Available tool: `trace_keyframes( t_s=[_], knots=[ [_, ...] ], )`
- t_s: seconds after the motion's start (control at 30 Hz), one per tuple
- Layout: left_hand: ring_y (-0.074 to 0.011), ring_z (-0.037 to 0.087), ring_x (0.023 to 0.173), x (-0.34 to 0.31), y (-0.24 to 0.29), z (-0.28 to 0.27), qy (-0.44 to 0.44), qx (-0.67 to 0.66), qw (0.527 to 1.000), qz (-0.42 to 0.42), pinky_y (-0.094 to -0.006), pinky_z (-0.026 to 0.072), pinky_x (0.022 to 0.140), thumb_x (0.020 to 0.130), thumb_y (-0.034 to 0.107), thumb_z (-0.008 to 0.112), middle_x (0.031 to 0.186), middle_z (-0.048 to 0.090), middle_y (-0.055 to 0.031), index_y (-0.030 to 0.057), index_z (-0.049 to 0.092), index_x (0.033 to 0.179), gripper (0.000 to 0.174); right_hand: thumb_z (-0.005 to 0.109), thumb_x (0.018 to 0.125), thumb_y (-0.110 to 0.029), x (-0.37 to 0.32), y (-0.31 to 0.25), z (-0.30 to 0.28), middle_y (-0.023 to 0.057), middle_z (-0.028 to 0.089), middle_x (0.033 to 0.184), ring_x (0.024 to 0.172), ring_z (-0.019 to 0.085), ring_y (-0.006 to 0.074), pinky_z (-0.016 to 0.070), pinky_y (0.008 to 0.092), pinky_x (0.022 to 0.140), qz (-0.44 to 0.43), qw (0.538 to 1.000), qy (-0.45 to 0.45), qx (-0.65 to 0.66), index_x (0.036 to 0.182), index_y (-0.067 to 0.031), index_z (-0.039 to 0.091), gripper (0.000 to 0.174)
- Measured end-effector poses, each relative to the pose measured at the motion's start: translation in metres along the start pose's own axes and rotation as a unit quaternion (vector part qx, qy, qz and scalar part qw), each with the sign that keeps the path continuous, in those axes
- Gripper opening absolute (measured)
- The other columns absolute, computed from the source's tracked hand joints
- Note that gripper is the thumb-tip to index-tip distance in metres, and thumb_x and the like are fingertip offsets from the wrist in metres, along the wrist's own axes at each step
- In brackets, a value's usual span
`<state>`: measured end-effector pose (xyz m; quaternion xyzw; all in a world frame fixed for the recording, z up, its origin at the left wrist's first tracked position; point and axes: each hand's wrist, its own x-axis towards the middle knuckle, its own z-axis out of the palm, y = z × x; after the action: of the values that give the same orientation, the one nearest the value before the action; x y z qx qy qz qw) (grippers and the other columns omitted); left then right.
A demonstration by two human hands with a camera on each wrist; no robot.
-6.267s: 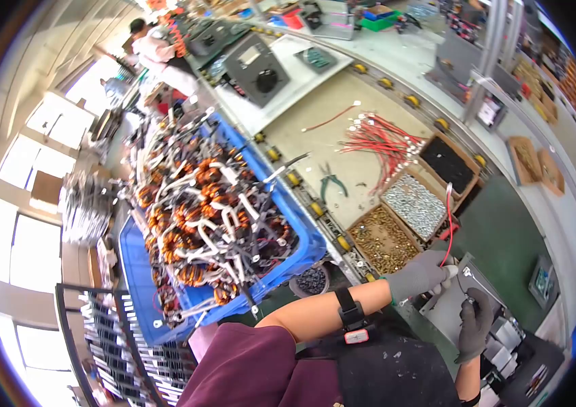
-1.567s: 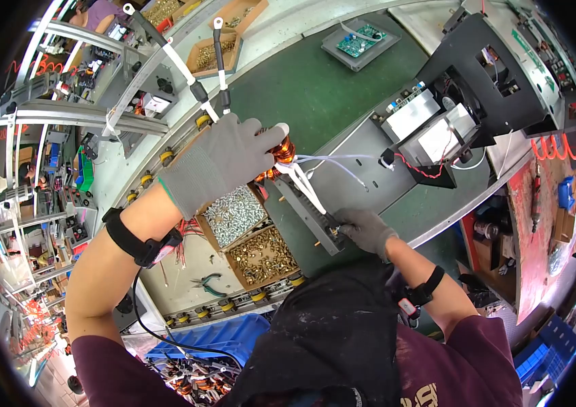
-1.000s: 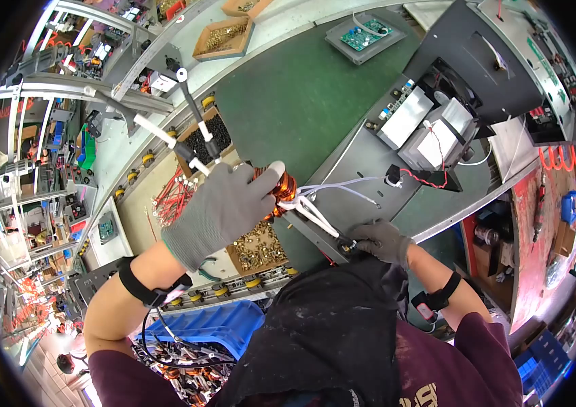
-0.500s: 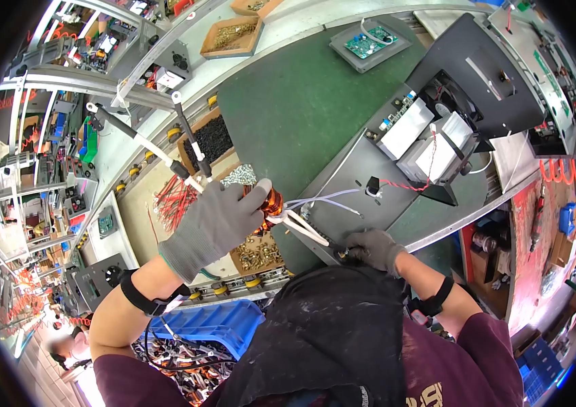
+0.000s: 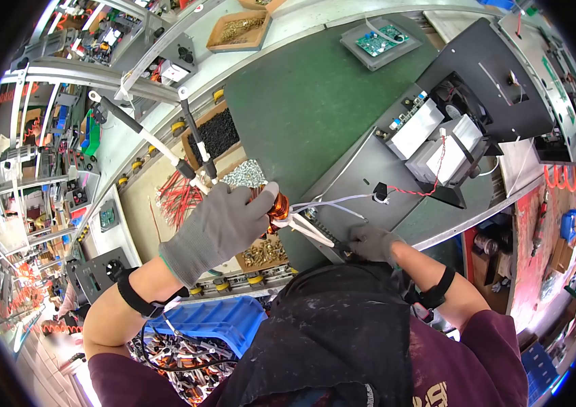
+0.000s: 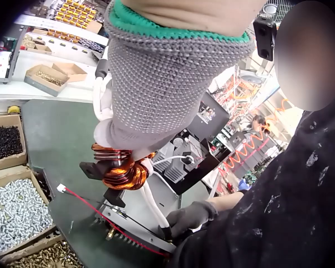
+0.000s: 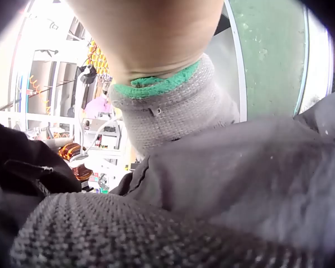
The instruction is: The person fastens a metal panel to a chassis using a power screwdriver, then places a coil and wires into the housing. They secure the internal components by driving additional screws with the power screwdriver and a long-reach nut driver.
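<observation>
My gloved left hand (image 5: 223,220) grips a copper-wound coil (image 5: 277,214) above the near left end of a dark metal chassis (image 5: 352,180). Two long cables with ring terminals (image 5: 95,97) stick out past this hand at the far left. White leads (image 5: 311,233) run from the coil toward my gloved right hand (image 5: 371,243). In the left wrist view, the right-hand fingers (image 6: 184,220) pinch a lead's black end (image 6: 166,231) at the chassis edge; the fingertips are partly hidden. A red wire (image 6: 120,228) lies along this edge. The right wrist view is mostly blocked by dark cloth (image 7: 240,184).
Boxes of black screws (image 5: 216,132), silver screws (image 6: 19,215) and brass fasteners (image 5: 261,254) stand left of the green mat (image 5: 288,102). A blue crate (image 5: 216,322) of coils is near my body. A tray with a circuit board (image 5: 381,42) lies at the back.
Earliest, my left hand held a red wire; since 1.6 s ago it has held the coil. The cable ends have swung left, and my right hand stays at the chassis edge.
</observation>
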<state>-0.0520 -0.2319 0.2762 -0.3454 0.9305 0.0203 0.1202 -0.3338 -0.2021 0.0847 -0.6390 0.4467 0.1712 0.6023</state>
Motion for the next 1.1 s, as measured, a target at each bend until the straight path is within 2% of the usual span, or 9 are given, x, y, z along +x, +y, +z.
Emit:
trace_keyframes(
  t_s=[0.03, 0.1, 0.2, 0.33, 0.73, 0.8, 0.93, 1.0, 1.1],
  knots=[
    [-0.0167, 0.055, 0.075, -0.001, 0.002, 0.001, 0.008, -0.005, 1.0, -0.01, -0.0327, 0.0423, 0.058, 0.072, 0.016, 0.063, 0.114, 0.056, -0.0041, 0.0109, 0.062, 0.075, 0.006, 0.054, 0.085, -0.034, 0.002, 0.002, 0.001, 0.0169, 0.067, 0.096, 0.095, 0.063, 0.0343, 0.0479, 0.0405, 0.087, 0.0, 1.0, -0.002, -0.001, 0.102, -0.0054, 0.064, 0.035],
    [-0.0167, 0.055, 0.074, -0.002, 0.002, 0.002, 0.003, -0.01, 1.0, -0.013, -0.0328, 0.0425, 0.058, 0.072, 0.016, 0.063, 0.113, 0.056, -0.0041, 0.0108, 0.062, 0.075, 0.006, 0.057, 0.088, -0.03, 0.006, 0.006, 0.0, 0.0107, 0.065, 0.085, 0.079, 0.063, 0.0205, 0.049, 0.0321, 0.074, 0.052, 0.988, -0.085, 0.121, 0.099, -0.0072, 0.065, 0.026],
    [-0.0169, 0.055, 0.074, -0.004, 0.004, 0.007, -0.018, -0.03, 0.998, -0.052, -0.0333, 0.043, 0.058, 0.073, 0.016, 0.063, 0.112, 0.056, -0.0042, 0.0106, 0.062, 0.075, 0.006, 0.053, 0.087, -0.033, 0.004, 0.0, -0.003, 0.0176, 0.067, 0.099, 0.093, 0.063, 0.0344, 0.0472, 0.0384, 0.086, 0.089, 0.99, -0.076, 0.075, 0.103, -0.0053, 0.066, 0.034],
    [-0.0168, 0.054, 0.073, -0.005, 0.004, 0.006, -0.02, -0.029, 0.998, -0.047, -0.0341, 0.0432, 0.058, 0.074, 0.015, 0.062, 0.11, 0.056, -0.0037, 0.01, 0.063, 0.077, 0.006, 0.052, 0.091, -0.038, 0.007, 0.007, 0.013, 0.0187, 0.066, 0.102, 0.093, 0.062, 0.0344, 0.0471, 0.0378, 0.085, 0.037, 0.998, 0.055, -0.018, 0.108, -0.0071, 0.066, 0.038],
    [-0.0168, 0.055, 0.076, -0.003, 0.008, -0.008, 0.004, 0.011, 1.0, 0.005, -0.0324, 0.0425, 0.062, 0.074, 0.015, 0.063, 0.11, 0.056, -0.002, 0.0108, 0.063, 0.075, 0.004, 0.05, 0.094, -0.05, -0.004, 0.031, 0.006, 0.0151, 0.066, 0.092, 0.077, 0.06, 0.0237, 0.0468, 0.0366, 0.073, 0.074, 0.974, -0.111, 0.184, 0.11, -0.0037, 0.065, 0.052],
    [-0.0169, 0.054, 0.076, -0.004, 0.008, -0.009, -0.002, 0.009, 1.0, 0.007, -0.0324, 0.0424, 0.062, 0.074, 0.015, 0.063, 0.11, 0.056, -0.0019, 0.0109, 0.064, 0.077, 0.005, 0.052, 0.093, -0.05, 0.002, 0.037, 0.017, 0.0115, 0.065, 0.086, 0.073, 0.059, 0.0211, 0.0469, 0.0355, 0.067, -0.119, 0.983, 0.069, 0.121, 0.107, -0.0036, 0.066, 0.05],
    [-0.017, 0.054, 0.076, -0.007, 0.01, 0.0, -0.011, -0.005, 0.999, -0.033, -0.033, 0.0436, 0.064, 0.075, 0.016, 0.064, 0.112, 0.055, -0.0018, 0.0107, 0.066, 0.083, 0.009, 0.052, 0.093, -0.046, -0.026, 0.01, -0.009, 0.0102, 0.064, 0.084, 0.073, 0.06, 0.0187, 0.0472, 0.0341, 0.066, -0.035, 0.983, -0.072, 0.168, 0.105, -0.0059, 0.067, 0.044],
    [-0.0171, 0.054, 0.075, -0.01, 0.012, 0.004, 0.007, -0.01, 0.998, -0.061, -0.0327, 0.0446, 0.064, 0.075, 0.016, 0.064, 0.107, 0.056, -0.002, 0.0107, 0.066, 0.09, 0.015, 0.058, 0.091, -0.038, -0.048, -0.013, -0.023, 0.0103, 0.063, 0.08, 0.071, 0.06, 0.0196, 0.0467, 0.0337, 0.064, -0.254, 0.965, -0.024, -0.061, 0.103, -0.0066, 0.067, 0.035],
    [-0.0175, 0.054, 0.07, -0.004, 0.01, -0.001, 0.06, 0.008, 0.998, -0.003, -0.0296, 0.0467, 0.063, 0.076, 0.018, 0.065, 0.091, 0.057, -0.002, 0.0113, 0.061, 0.108, 0.033, 0.064, 0.085, -0.021, -0.119, -0.105, -0.069, 0.0142, 0.065, 0.086, 0.077, 0.062, 0.0296, 0.049, 0.0349, 0.071, -0.358, 0.924, 0.12, 0.063, 0.109, -0.0027, 0.063, 0.031]
  ],
)
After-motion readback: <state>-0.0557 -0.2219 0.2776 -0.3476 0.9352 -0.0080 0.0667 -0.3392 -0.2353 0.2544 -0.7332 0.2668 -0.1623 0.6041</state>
